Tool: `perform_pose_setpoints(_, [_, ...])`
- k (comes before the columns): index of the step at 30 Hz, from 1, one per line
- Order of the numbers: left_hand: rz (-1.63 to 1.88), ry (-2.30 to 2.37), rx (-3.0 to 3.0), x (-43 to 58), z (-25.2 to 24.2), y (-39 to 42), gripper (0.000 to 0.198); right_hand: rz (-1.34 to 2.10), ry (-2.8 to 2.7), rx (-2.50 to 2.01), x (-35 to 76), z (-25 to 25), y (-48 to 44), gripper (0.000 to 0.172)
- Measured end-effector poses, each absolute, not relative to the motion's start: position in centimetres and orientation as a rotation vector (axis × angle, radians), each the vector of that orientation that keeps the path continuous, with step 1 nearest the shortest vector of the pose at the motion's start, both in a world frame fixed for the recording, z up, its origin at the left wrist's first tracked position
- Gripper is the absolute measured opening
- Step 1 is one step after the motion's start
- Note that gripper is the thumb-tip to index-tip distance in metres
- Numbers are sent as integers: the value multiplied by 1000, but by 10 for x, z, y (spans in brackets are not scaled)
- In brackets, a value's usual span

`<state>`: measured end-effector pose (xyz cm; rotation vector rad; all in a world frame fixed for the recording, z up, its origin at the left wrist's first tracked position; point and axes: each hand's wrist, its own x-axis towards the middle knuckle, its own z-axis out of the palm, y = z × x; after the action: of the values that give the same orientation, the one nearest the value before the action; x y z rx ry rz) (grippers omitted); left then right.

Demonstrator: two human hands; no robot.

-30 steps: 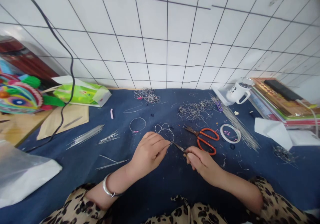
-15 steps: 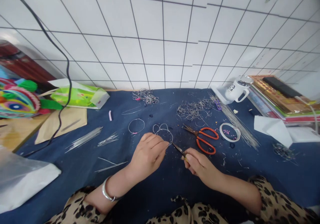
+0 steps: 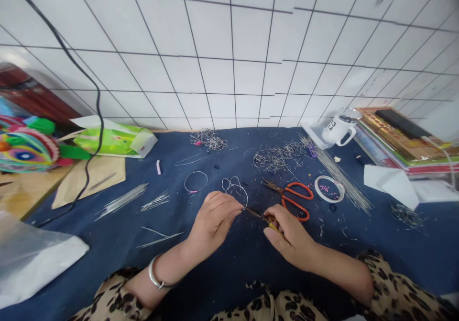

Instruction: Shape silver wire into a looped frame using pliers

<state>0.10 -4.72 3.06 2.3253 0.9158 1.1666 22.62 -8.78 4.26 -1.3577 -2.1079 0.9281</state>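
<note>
My left hand [image 3: 217,218] pinches a thin silver wire [image 3: 246,194] bent into loops, which stands up beyond the fingertips. In my right hand [image 3: 292,237] are small pliers [image 3: 260,214] with yellow handles. Their dark, narrow jaws point left and meet the wire close to my left fingertips; whether they grip it is too small to tell. Just right of the pliers lie orange-handled scissors [image 3: 297,192], blades apart. Behind my left hand rests a separate wire ring [image 3: 195,171] with a pink bit on it.
Tangled wire [image 3: 278,157] lies at the back, with long straight wires [image 3: 335,175] to its right. A white ring dish [image 3: 317,191] holds pink beads. Wire bundles [image 3: 122,200] lie at left. A white mug [image 3: 339,128] and stacked books [image 3: 398,141] stand at back right.
The fingers of my right hand have loosened and spread on the pliers, showing more of the yellow handles. The wire loops have shifted slightly; my left hand keeps its pinch.
</note>
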Motion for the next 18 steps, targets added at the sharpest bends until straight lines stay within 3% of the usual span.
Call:
perform_pose_setpoints(6, [1171,844,2308,2,31,-49,24,804,-2170,-1239,228,38,-86,26])
perform_pose_setpoints(18, [1157,845,2330,1,32,-48,23,938,-2128,-1264,235,44,-77,26])
